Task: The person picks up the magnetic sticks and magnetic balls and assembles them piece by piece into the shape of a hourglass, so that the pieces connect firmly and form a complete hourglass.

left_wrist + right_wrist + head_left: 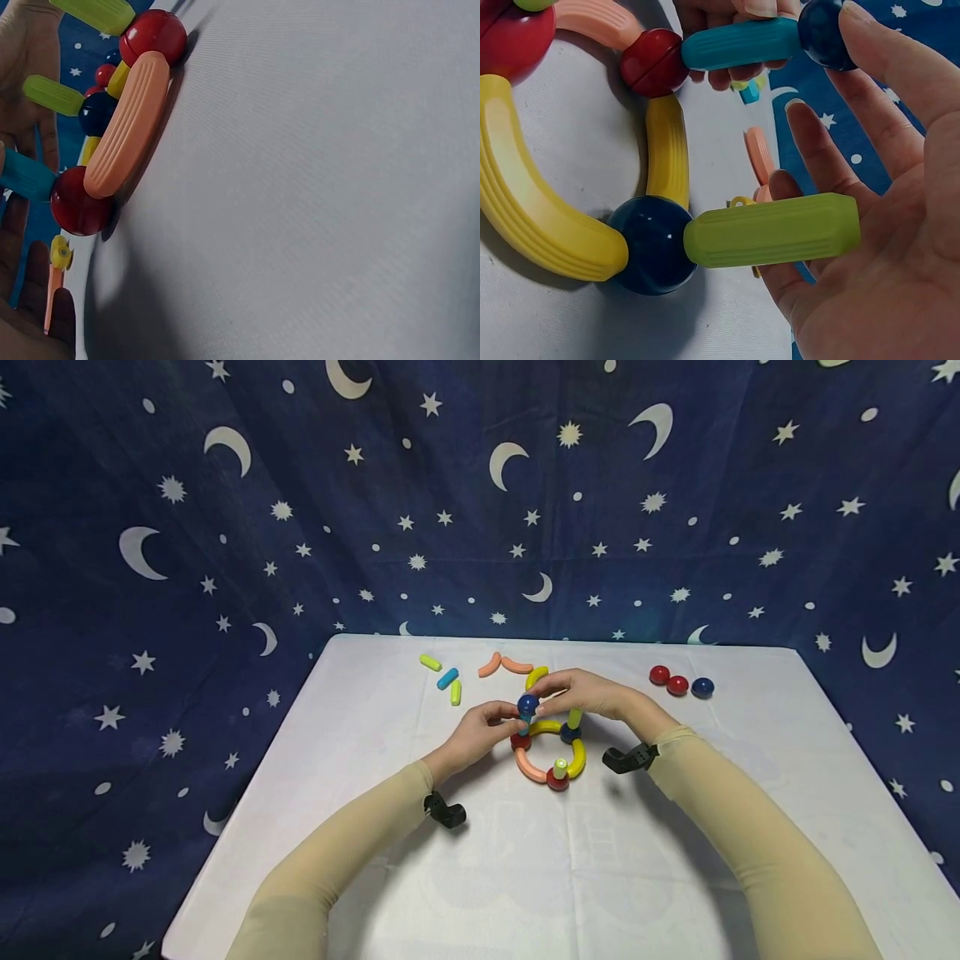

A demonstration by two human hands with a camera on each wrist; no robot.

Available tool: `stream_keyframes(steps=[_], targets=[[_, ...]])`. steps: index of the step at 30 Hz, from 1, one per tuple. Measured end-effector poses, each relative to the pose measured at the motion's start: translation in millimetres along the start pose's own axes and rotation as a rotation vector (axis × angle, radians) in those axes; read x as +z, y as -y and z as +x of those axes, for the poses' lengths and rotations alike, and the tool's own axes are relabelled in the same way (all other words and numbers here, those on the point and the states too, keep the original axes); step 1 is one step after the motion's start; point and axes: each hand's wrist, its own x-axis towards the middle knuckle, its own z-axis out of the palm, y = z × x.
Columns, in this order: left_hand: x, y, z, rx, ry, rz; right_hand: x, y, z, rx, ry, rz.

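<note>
A ring of curved rods and balls lies on the table: a salmon curved rod (530, 767), a yellow curved rod (547, 202), two red balls and a dark blue ball (654, 244). From one red ball (654, 63) a teal rod (739, 43) stands up, held by the fingers of my left hand (478, 732). A second dark blue ball (528, 704) tops that rod, and my right hand (583, 692) pinches it between thumb and finger. Light green rods (772, 230) stand on the other two balls; one is beside my right palm, apparently ungripped.
Two light green rods and a blue rod (447, 678) lie at the back left of the table (495, 877). Two salmon curved rods (517, 666) and a yellow curved piece (536, 677) lie behind my hands. Two red balls (677, 686) and a dark blue ball (702, 687) sit back right.
</note>
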Motion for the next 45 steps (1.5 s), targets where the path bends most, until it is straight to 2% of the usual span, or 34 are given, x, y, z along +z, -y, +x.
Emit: stream_keyframes(steps=[8,17,26,34,45], targets=[[0.3,0.8,0.2,0.016,0.005,0.008,-1.5,-5.7,-3.0,-0.016,-0.015,0.045],[0.7,1.4,-0.6,0.033,0.012,0.013,-12.7,-32.0,-29.1,0.009,-0.213,0.127],[-0.4,3.3,-1.0,0.025,0.007,0.016,0.6,-57.1,-54.1,0.043,-0.315,0.022],[0.7,3.0,-0.1,0.020,0.006,0.022,15.1,-63.5,-55.8,0.023,-0.392,-0.010],[1.0,1.6,0.5,0.033,0.014,0.022,19.3,-65.3,-55.4,0.069,-0.460,-0.011]])
